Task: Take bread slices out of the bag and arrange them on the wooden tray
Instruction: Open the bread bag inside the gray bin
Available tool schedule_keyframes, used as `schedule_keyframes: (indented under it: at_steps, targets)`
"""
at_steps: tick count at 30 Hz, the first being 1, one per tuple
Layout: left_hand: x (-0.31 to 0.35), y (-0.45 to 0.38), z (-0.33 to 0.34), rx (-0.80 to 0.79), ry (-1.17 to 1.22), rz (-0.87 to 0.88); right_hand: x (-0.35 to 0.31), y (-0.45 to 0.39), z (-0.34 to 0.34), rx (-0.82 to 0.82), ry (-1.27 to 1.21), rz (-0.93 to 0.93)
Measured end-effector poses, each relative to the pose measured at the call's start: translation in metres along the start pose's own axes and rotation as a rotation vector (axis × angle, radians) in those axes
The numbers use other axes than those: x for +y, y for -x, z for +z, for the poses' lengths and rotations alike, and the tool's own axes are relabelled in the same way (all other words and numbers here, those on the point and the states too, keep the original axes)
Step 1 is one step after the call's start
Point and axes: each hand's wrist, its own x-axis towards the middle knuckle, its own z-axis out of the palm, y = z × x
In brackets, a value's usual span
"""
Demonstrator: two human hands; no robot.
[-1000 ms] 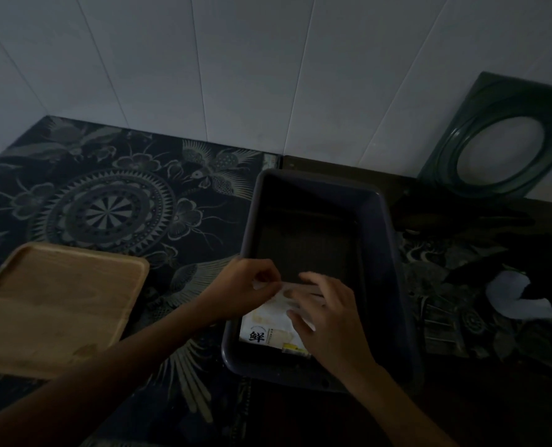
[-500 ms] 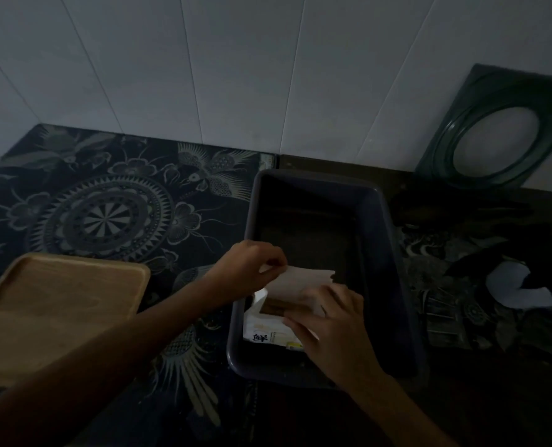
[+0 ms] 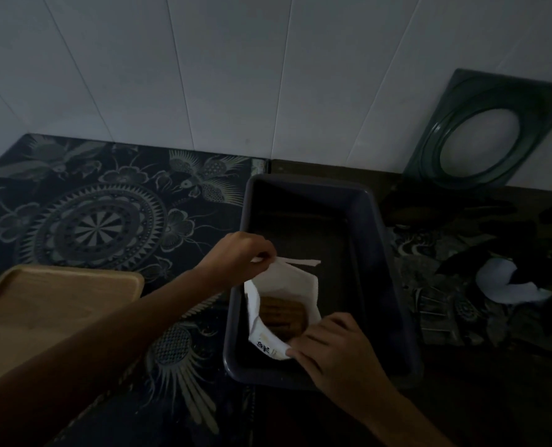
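The left hand (image 3: 239, 258) has its fingers (image 3: 263, 253) pinched narrow on the far, upper edge of the white bag (image 3: 287, 282), lifting that flap up and away so the mouth stands open. The right hand (image 3: 329, 345) lies at the near end of the bag, its fingers (image 3: 300, 348) curled and pressed onto the bag's lower corner where dark printing shows, pinning it down against the bottom of the bin; whether they fully close around the paper cannot be told in the dim light. Inside the opened bag the brown top of the bread (image 3: 281, 314) is visible, ridged as if from several slices side by side, all of it inside the bag. The bag sits in the near half of a dark rectangular plastic bin (image 3: 368, 221), whose far half is bare. To the left of the bin, apart from it and partly behind the left forearm, lies the wooden tray (image 3: 52, 295), with nothing seen on its visible surface. Both stand on a desk covered by a dark cloth with a pale mandala and bird pattern (image 3: 100, 221). To the right of the bin lies a crumpled white scrap (image 3: 507, 282) among dark shapes too dim to make out. A dark green frame with an oval opening (image 3: 487, 130) leans against the white panelled wall (image 3: 203, 75) at the far right.
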Motion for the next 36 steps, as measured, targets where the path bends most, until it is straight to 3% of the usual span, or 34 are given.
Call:
schedule_keyframes:
  at_steps: [12,25,28,32,36]
  targets:
    - [0.002,0.001,0.005,0.1,-0.061,-0.12,-0.011,0.015,-0.01,-0.128,-0.049,0.076]
    - [0.009,0.003,0.0,0.046,0.081,-0.097,-0.008,-0.045,-0.024,0.016,-0.083,0.21]
    - [0.009,0.004,0.0,0.038,0.104,-0.107,-0.008,-0.077,-0.016,-0.1,-0.079,0.232]
    - [0.006,0.006,-0.002,0.039,0.095,-0.127,-0.023,-0.105,0.0,-0.432,0.085,0.277]
    - [0.001,0.008,-0.003,0.046,0.118,-0.148,-0.036,-0.114,0.009,-0.457,0.216,0.295]
